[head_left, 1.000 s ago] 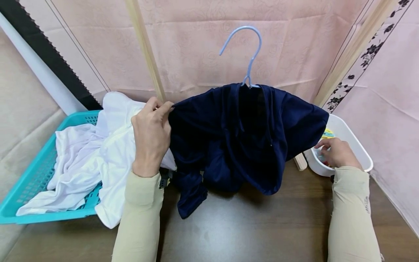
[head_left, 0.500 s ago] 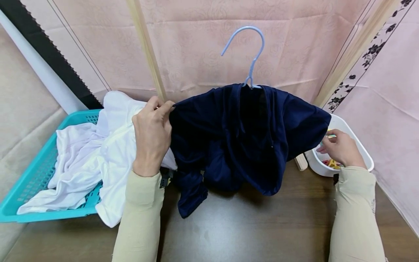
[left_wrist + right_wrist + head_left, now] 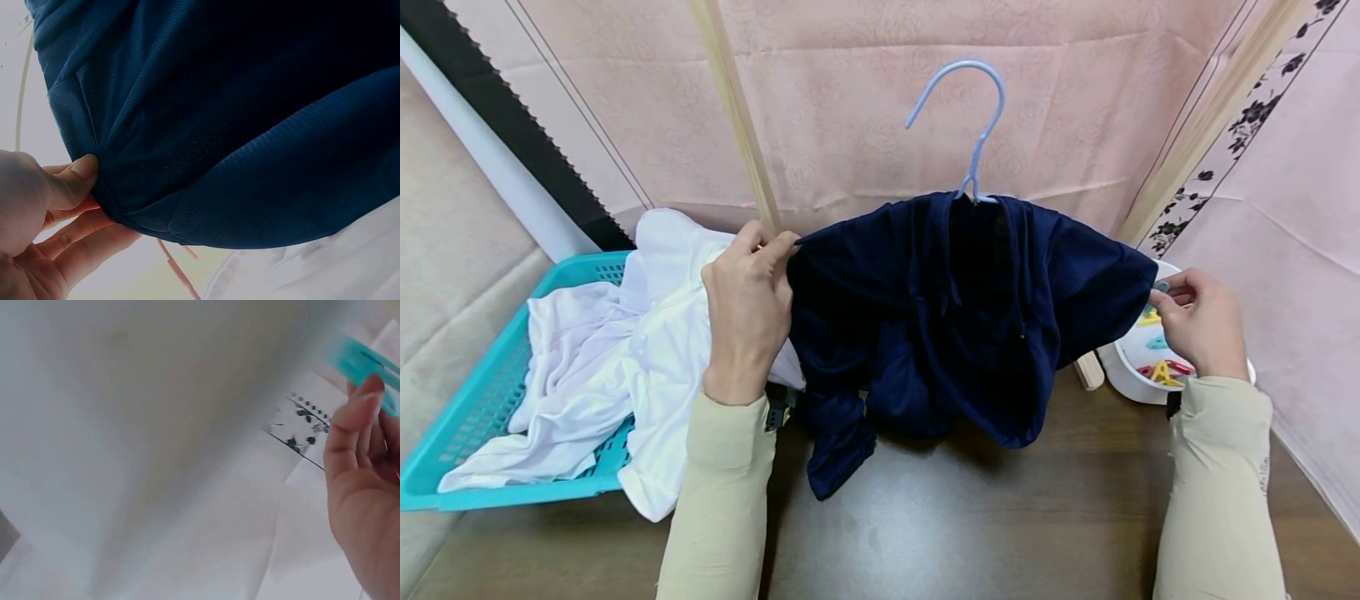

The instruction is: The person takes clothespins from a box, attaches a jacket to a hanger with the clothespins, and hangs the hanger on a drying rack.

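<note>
A navy blue garment (image 3: pixel 865 292) hangs on a light blue hanger (image 3: pixel 997 108), whose hook rises above the neck opening. My left hand (image 3: pixel 747 312) pinches the garment's left corner between thumb and fingers; the left wrist view shows the thumb (image 3: pixel 78 178) pressing on the dark fabric. At the garment's right end, my right hand (image 3: pixel 1208 325) holds a teal clothespin (image 3: pixel 369 365) between thumb and fingers. In the head view the clothespin is small and close beside the fabric's right tip.
A teal basket (image 3: pixel 467 408) with white clothes (image 3: pixel 662 333) stands at the left. Behind the right hand, a white tub (image 3: pixel 1123 379) holds several colored clothespins (image 3: pixel 1167 372). Wooden posts (image 3: pixel 737 117) rise behind the garment, and a wooden foot (image 3: pixel 1088 371) lies beside the tub.
My right hand has come up out of the white tub with the teal clothespin and moved to the garment's right tip. My left hand has stayed in place on the fabric.
</note>
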The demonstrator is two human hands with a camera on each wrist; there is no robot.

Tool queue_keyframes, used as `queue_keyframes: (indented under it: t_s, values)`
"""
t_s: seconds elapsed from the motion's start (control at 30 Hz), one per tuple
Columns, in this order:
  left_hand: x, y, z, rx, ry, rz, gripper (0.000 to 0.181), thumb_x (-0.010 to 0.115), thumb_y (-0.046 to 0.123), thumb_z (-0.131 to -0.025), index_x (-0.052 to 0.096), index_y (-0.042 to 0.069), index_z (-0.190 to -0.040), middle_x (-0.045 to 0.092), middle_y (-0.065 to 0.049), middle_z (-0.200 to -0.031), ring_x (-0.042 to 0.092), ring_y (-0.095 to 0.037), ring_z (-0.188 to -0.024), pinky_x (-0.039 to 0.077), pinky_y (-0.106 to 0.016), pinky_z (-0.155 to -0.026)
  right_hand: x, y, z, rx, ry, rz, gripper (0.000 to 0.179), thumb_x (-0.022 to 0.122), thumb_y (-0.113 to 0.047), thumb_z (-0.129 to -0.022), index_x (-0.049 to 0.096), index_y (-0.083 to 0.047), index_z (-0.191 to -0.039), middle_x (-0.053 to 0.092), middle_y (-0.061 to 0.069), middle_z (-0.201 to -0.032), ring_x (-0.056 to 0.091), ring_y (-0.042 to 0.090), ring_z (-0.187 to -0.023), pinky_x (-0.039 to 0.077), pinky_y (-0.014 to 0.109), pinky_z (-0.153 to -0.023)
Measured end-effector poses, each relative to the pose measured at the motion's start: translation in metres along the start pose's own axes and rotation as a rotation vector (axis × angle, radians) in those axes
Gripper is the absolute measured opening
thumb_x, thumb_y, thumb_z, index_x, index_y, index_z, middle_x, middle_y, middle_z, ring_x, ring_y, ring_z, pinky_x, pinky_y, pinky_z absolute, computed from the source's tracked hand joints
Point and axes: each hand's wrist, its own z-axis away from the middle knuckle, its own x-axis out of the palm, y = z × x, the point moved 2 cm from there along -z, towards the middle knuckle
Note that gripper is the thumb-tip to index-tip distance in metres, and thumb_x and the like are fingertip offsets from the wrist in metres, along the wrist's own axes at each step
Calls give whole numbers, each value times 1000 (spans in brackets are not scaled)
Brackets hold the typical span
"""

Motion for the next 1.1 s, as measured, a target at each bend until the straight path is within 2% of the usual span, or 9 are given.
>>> queue_keyframes:
  t_s: [0.1, 0.2, 0.4, 0.67, 0.77, 0.9, 0.97, 1.1]
  values:
    - [0, 0, 0, -1, -3, 2, 17, 65, 14, -100, 80, 6, -100, 61, -11, -81, 62, -36, -65, 49, -47, -62, -5, -7, 2, 39, 106, -52, 26, 65, -25, -98, 67, -1, -106, 54, -24, -73, 42, -11, -65, 36, 13, -61]
    - [0, 0, 0, -5, -8, 4, 17, 65, 14, -100, 81, 6, -100, 60, -11, -80, 61, -35, -64, 48, -45, -61, -10, -16, 3, 52, 215, -127, 19, 71, -24, -95, 70, -5, -99, 45, -36, -62, 45, -10, -61, 35, 11, -56]
    - [-1, 0, 0, -11, -13, 5, 19, 65, 16, -100, 81, 5, -101, 58, -11, -79, 61, -35, -63, 49, -45, -61, -24, -39, 9, -30, 380, -279, 13, 77, -14, -90, 78, -2, -95, 54, -32, -60, 49, -11, -54, 35, 8, -51]
    - [-1, -1, -1, -6, -13, 14, 17, 66, 14, -100, 81, 5, -101, 60, -11, -81, 62, -35, -65, 49, -45, -62, -51, -87, 29, -120, 492, -512, 12, 76, -2, -89, 78, 6, -97, 67, -24, -73, 55, -6, -56, 44, 7, -57]
    - [-1, -1, -1, -6, -15, 11, 18, 66, 14, -100, 81, 5, -101, 60, -11, -81, 61, -34, -63, 48, -44, -60, -57, -107, 38, -174, 530, -697, 15, 78, 0, -86, 76, 12, -95, 73, -14, -76, 56, -2, -54, 46, 9, -58]
    - [-2, -1, -1, -5, -19, 6, 18, 65, 15, -100, 81, 5, -101, 60, -11, -80, 61, -35, -63, 48, -44, -60, -59, -128, 47, -299, 575, -991, 22, 81, 6, -80, 71, 22, -91, 75, 3, -77, 57, 6, -51, 49, 12, -57]
    - [-2, -1, -1, -5, -21, 6, 18, 65, 15, -100, 81, 6, -101, 60, -11, -81, 61, -35, -64, 48, -44, -60, -59, -138, 50, -371, 586, -1083, 24, 83, 8, -77, 69, 25, -88, 74, 8, -77, 57, 8, -50, 49, 13, -56]
    - [-2, -1, -1, -4, -19, 13, 19, 65, 15, -100, 81, 5, -101, 60, -11, -80, 62, -35, -65, 49, -44, -61, -54, -156, 54, -481, 576, -1189, 31, 86, 7, -73, 67, 27, -85, 70, 13, -74, 58, 12, -50, 51, 17, -57]
